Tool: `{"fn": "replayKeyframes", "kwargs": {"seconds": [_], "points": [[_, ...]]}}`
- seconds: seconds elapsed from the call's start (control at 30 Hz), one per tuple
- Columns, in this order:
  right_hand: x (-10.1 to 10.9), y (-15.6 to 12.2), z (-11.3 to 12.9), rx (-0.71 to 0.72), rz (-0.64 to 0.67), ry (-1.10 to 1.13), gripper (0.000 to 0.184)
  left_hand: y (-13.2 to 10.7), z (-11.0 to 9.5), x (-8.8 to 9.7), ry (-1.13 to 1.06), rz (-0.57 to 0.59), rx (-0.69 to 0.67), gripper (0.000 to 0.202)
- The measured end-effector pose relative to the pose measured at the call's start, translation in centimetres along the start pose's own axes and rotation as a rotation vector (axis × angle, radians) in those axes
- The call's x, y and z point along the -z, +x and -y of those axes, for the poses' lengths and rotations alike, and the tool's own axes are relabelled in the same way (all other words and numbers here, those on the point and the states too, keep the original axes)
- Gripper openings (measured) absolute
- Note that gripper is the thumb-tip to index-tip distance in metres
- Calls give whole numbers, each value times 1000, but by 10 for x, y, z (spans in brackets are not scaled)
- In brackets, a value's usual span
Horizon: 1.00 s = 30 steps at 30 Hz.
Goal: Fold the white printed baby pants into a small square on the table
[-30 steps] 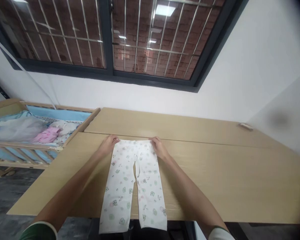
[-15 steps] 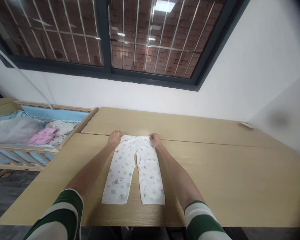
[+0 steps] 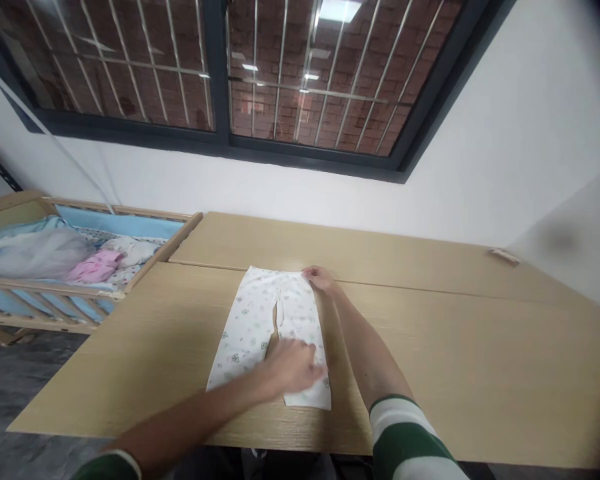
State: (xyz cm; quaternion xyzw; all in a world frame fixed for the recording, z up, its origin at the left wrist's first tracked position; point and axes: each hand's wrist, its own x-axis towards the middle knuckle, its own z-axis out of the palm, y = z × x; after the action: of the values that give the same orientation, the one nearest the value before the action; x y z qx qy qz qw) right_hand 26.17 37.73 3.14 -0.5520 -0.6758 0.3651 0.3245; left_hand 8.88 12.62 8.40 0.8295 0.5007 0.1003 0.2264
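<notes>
Small white baby pants (image 3: 260, 313) with a green print lie flat on the wooden table (image 3: 430, 360), waistband away from me. My right hand (image 3: 319, 279) rests on the right corner of the waistband, fingers curled on the cloth. My left hand (image 3: 293, 367) reaches across the lower right leg near its hem; it is blurred by motion, fingers lying on the fabric.
A wooden crib (image 3: 75, 267) with blue lining, pink and white clothes stands at the left of the table. A white wall and a barred window (image 3: 220, 73) are behind. A small pale object (image 3: 504, 256) lies at the table's far right edge.
My left hand has left the waistband's left corner and swung down and right onto the lower right leg. My right hand has stayed at the waistband.
</notes>
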Motion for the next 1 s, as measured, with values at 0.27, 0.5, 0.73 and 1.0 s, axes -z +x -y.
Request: {"fn": "replayKeyframes", "kwargs": {"seconds": [0.27,0.5,0.73,1.0], "points": [[-1,-7,4,3,-2,-28,15,-22,-47,-57,-70,71,44,35],[-12,-6,16,22,-37,-156,4,-25,-35,-40,-178,61,25,23],[-26,15,67,19,-64,-237,26,-66,-6,-29,-791,-141,203,26],[-112,45,136,66,-22,-239,38,-144,51,4,-771,-433,379,43]]}}
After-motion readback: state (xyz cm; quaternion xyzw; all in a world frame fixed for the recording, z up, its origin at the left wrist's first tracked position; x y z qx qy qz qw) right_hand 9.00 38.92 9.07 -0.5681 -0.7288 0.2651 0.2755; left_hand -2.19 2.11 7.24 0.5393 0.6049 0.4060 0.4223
